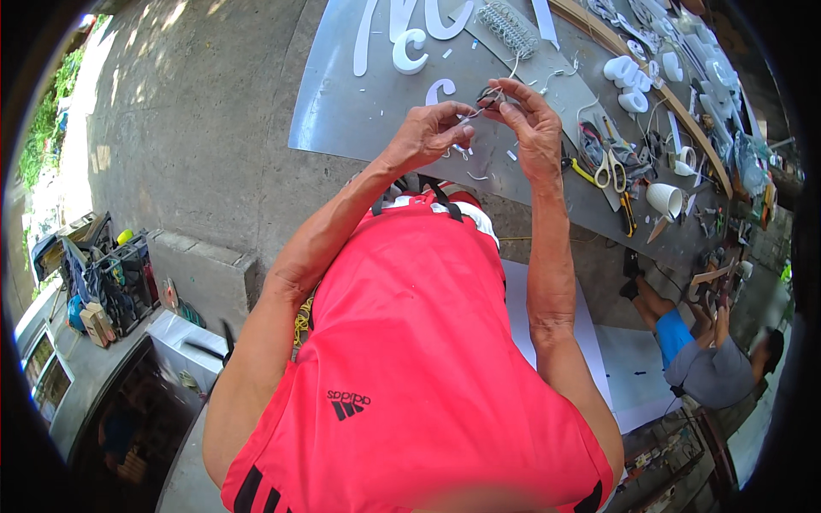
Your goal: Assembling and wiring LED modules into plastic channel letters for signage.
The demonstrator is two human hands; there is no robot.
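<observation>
Red shirt (410, 342) spreads below both hands (428, 134) (537, 137), pinched closed on thin wire (475, 114), scissors (611, 162) and white cup (664, 199) cluttering the right.

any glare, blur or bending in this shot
Head view: sunlit ground at left washes out; metal sheet carries pale sheen; wooden strip looks bowed by fisheye distortion; blur softens the red shirt at bottom; left hand and right hand look fairly sharp.

Gray concrete floor (222, 111) is spreading beyond the left edge of the gray worktable (335, 115). Sunlight (174, 14) is dappling it farther out, and green foliage (53, 124) is glowing outside. Off the table's near left corner, a low concrete wall (198, 267) is standing; a white-framed window (49, 376) is showing beyond.
</observation>
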